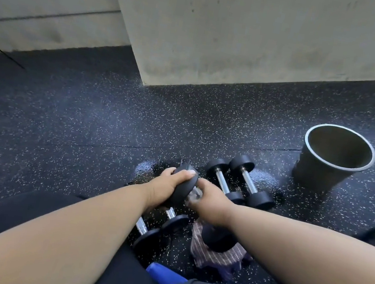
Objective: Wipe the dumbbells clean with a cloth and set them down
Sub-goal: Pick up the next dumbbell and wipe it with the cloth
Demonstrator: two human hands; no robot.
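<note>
I hold one black dumbbell [183,187] above the floor. My left hand [167,187] grips its far head. My right hand [211,201] is wrapped around its chrome handle, and its near head [218,240] rests on a striped cloth [215,255] hanging below that hand. Whether the right hand also pinches the cloth is hidden. Two more dumbbells [224,183] [250,181] lie side by side on the floor just beyond and to the right. Two others [174,217] [144,231] lie under my left forearm.
A grey round bucket [337,159] stands on the speckled black rubber floor at the right. Wet patches [146,168] shine around the dumbbells. A concrete pillar [219,49] rises behind. A blue object [164,275] sits between my knees.
</note>
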